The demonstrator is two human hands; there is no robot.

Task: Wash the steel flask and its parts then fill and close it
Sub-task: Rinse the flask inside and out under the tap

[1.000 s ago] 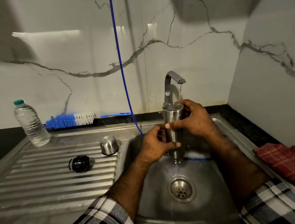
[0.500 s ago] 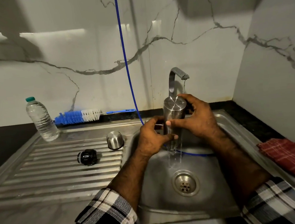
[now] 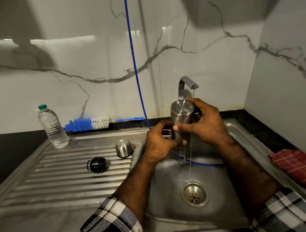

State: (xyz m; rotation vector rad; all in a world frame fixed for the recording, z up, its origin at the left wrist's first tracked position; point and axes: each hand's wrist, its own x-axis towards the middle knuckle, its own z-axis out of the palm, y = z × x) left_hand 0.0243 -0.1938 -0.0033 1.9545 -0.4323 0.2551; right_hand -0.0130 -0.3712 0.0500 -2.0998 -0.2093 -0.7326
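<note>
Over the sink basin (image 3: pixel 173 196), both hands hold the steel flask (image 3: pixel 181 121) upside down beneath the tap (image 3: pixel 185 85), its flat base up. The left hand (image 3: pixel 160 144) grips its lower part, the right hand (image 3: pixel 207 124) wraps the upper. Water falls toward the drain (image 3: pixel 195 195). On the ribbed drainboard (image 3: pixel 44 183) to the left lie the steel cup (image 3: pixel 124 148) and the black stopper (image 3: pixel 96 164).

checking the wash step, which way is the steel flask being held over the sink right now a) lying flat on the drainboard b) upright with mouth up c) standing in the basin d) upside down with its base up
d: the steel flask shows its flat base on top while the left hand and right hand grip it, and water runs from its lower end into the sink.
</note>
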